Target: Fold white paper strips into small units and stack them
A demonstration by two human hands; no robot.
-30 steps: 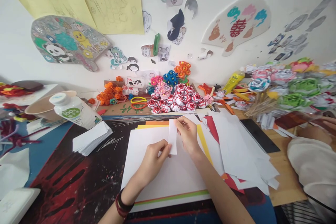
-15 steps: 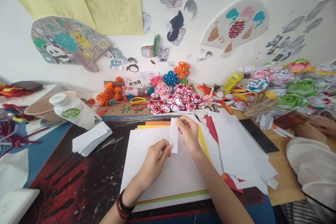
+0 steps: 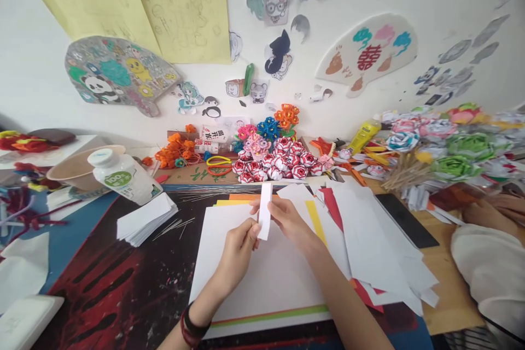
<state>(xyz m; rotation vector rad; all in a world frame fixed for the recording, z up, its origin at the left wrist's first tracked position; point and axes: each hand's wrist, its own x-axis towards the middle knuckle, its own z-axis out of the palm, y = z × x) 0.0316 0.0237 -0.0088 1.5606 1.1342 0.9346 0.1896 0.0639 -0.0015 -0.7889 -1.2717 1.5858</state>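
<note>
A narrow white paper strip [image 3: 265, 211] stands nearly upright between my hands, above a large stack of paper [image 3: 262, 279] whose top sheet is white. My left hand [image 3: 241, 246] pinches its lower end between thumb and fingers. My right hand [image 3: 289, 221] grips the strip's right edge around the middle, with some fingertips showing behind it. Yellow, orange and green edges peek out of the stack. To the left lies a pile of white paper pieces [image 3: 147, 219], next to several thin wires [image 3: 174, 225].
A white bottle [image 3: 125, 178] leans at the left beside a beige bowl [image 3: 82, 164]. Red-and-white paper flowers [image 3: 283, 159] crowd the back. Loose white sheets [image 3: 377, 240] and a black phone-like slab [image 3: 406, 220] lie right. Another person's sleeve [image 3: 484, 273] is at the far right.
My right hand has slid down from the strip's top corner to its middle. The strip has turned slightly and tilts a little. The camera view has shifted slightly.
</note>
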